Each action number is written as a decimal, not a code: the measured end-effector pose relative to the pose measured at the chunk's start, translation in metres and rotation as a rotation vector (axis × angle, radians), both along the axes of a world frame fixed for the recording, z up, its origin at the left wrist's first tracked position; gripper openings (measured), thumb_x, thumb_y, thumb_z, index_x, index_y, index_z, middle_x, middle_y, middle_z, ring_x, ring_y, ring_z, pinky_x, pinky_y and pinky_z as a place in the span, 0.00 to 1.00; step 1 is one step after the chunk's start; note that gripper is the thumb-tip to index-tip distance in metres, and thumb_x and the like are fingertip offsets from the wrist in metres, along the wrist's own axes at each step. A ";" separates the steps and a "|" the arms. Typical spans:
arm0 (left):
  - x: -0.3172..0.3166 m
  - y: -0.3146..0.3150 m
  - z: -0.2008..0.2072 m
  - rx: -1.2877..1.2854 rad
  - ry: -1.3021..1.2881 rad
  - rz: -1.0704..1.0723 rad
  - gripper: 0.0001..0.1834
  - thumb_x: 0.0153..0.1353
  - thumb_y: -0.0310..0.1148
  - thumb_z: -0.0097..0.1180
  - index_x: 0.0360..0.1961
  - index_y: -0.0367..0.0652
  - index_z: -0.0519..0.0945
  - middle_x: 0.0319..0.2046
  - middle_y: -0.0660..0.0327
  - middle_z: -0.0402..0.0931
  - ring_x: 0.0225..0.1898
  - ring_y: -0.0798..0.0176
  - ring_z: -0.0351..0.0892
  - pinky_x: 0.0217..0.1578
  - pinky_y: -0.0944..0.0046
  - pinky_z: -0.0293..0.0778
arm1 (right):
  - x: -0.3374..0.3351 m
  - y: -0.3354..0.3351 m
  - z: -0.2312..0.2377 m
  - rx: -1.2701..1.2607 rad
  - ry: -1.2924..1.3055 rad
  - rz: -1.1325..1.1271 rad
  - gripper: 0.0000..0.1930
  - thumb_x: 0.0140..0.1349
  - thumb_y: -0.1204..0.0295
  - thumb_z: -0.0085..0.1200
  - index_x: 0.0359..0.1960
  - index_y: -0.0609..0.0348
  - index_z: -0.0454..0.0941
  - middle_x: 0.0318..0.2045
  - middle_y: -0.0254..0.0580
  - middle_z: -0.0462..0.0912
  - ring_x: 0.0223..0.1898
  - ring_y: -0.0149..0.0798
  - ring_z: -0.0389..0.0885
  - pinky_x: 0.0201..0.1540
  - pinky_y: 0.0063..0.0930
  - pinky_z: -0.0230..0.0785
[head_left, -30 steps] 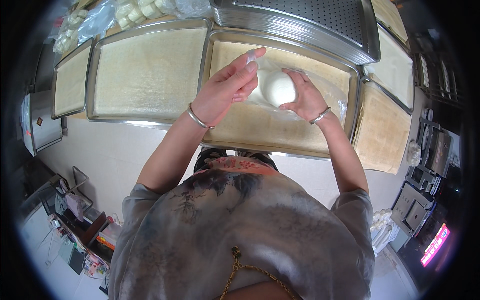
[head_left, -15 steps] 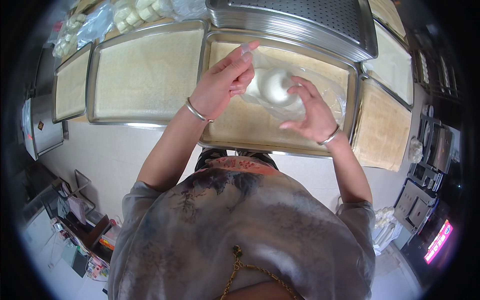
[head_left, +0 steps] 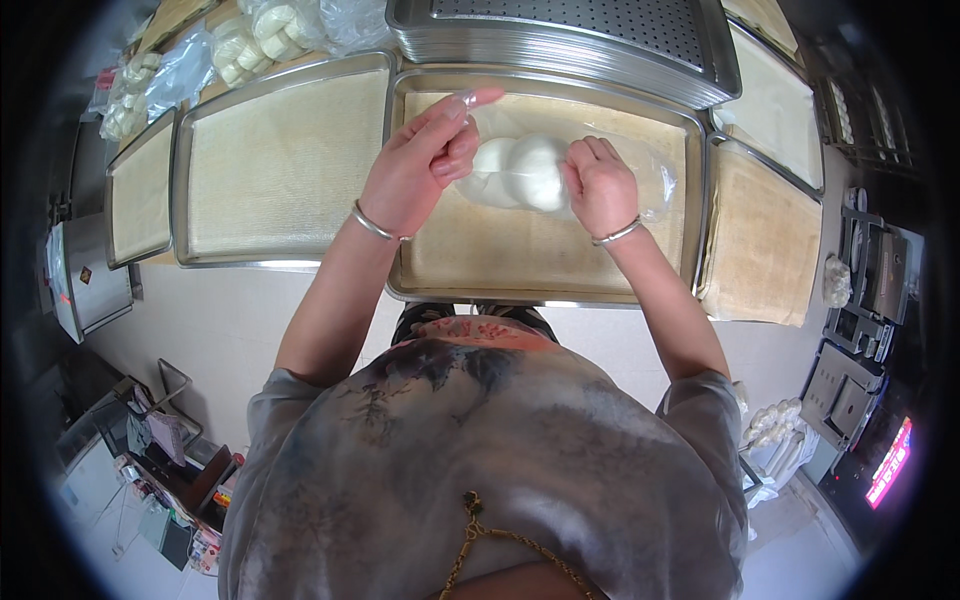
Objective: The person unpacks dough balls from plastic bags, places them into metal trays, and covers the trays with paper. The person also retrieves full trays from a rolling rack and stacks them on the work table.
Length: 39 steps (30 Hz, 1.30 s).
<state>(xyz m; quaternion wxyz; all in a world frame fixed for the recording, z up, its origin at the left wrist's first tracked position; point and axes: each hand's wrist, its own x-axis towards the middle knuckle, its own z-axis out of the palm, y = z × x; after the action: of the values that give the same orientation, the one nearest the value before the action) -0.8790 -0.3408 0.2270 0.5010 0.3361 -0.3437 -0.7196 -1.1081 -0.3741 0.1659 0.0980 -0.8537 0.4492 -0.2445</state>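
Note:
Round white steamed buns [head_left: 537, 172] lie inside a clear plastic bag [head_left: 654, 182] over the lined metal tray [head_left: 540, 280] in front of me. My left hand [head_left: 418, 165] is at the left end of the bag. Its thumb and curled fingers pinch a bit of clear plastic, while the index finger points out to the right. Closed like a fist, my right hand [head_left: 602, 188] grips the bag just right of the largest bun. Plastic spreads loosely beyond that hand. The buns' left side is partly hidden by my left hand.
A tall stack of perforated metal trays [head_left: 570, 40] stands behind the work tray. Another lined tray [head_left: 285, 160] sits to the left, and cloth-covered trays [head_left: 765, 235] lie to the right. Bagged buns [head_left: 265, 40] are at the back left.
My right hand has closed from an open spread and now grips the bag beside the bun. My left hand keeps its pinch. The view has shifted slightly.

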 end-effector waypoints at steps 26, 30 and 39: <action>-0.082 -0.028 -0.064 -0.239 -0.563 -0.134 0.36 0.54 0.14 0.41 0.64 0.45 0.50 0.52 0.58 0.67 0.52 0.65 0.68 0.53 0.67 0.62 | -0.001 -0.021 -0.003 -0.054 -0.210 0.134 0.12 0.38 0.72 0.53 0.28 0.54 0.79 0.29 0.41 0.78 0.35 0.44 0.75 0.39 0.33 0.68; -0.078 -0.040 -0.066 -0.316 -0.655 -0.224 0.42 0.45 0.11 0.38 0.65 0.46 0.48 0.46 0.56 0.69 0.43 0.64 0.72 0.47 0.68 0.68 | -0.033 -0.016 0.035 -0.286 -0.032 -0.288 0.15 0.42 0.73 0.53 0.35 0.63 0.75 0.39 0.47 0.74 0.44 0.46 0.71 0.44 0.34 0.65; -0.068 -0.030 -0.053 -0.195 -0.532 -0.197 0.33 0.56 0.21 0.41 0.64 0.39 0.49 0.44 0.56 0.71 0.40 0.66 0.75 0.43 0.68 0.71 | -0.047 -0.022 0.044 1.116 -1.312 0.038 0.07 0.60 0.69 0.47 0.30 0.60 0.71 0.19 0.37 0.76 0.22 0.34 0.77 0.29 0.27 0.71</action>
<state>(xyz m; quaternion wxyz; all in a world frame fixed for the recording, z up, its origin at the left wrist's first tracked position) -0.9472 -0.3709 0.1742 0.3508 0.4283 -0.5615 -0.6150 -1.1555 -0.3956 0.2103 0.7471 -0.3741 0.3416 -0.4303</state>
